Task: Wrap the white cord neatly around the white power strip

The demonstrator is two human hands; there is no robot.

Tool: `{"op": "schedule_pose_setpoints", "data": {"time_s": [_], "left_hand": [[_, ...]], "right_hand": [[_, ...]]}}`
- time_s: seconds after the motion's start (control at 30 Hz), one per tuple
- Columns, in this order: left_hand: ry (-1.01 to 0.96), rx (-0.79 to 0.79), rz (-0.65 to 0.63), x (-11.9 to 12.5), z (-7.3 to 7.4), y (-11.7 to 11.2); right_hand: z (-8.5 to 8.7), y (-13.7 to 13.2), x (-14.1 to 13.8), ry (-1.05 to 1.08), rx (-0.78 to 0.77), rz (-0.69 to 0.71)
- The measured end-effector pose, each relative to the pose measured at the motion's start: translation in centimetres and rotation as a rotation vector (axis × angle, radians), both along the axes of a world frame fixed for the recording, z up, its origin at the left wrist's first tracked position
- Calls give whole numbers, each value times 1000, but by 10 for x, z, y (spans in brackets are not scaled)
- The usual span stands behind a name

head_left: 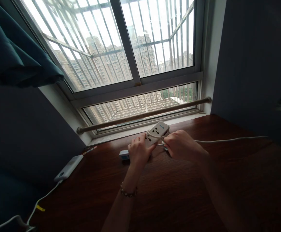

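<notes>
A white power strip [159, 130] lies on the dark wooden desk [179, 193] close to the window sill, with a loop of cord lying over it. My left hand [138, 151] rests on the strip's near end, fingers curled on it. My right hand [180, 145] is closed around a small plug or cord end [164, 147] just right of the strip. A white cable [229, 140] runs from there to the right across the desk.
A small white object [124, 155] lies left of my left hand. A white power bank [68, 167] with a cable sits at the desk's left edge. A wooden rod [142, 115] spans the barred window. A dark curtain [12, 48] hangs top left.
</notes>
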State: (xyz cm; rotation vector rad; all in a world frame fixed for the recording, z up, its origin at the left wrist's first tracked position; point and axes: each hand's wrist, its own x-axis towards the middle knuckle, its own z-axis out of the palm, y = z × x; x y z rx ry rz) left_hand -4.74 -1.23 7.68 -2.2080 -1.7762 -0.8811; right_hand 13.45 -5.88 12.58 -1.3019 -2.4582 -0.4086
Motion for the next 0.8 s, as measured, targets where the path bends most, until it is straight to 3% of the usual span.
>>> {"op": "schedule_pose_setpoints", "data": {"time_s": [0.13,0.3,0.47,0.63,0.8], "left_hand": [[266,131,31,3,10,-15],[510,180,-209,2,22,-25],[596,186,-429,7,20,-27],[683,153,-559,8,22,-33],[601,123,-689,3,30,-42]], "right_hand": [[-4,4,-8,-8,-46,50],[-3,8,-3,75,-121,148],[-6,17,8,270,-199,124],[-14,34,18,375,-329,127],[-18,45,28,454,-377,190]]}}
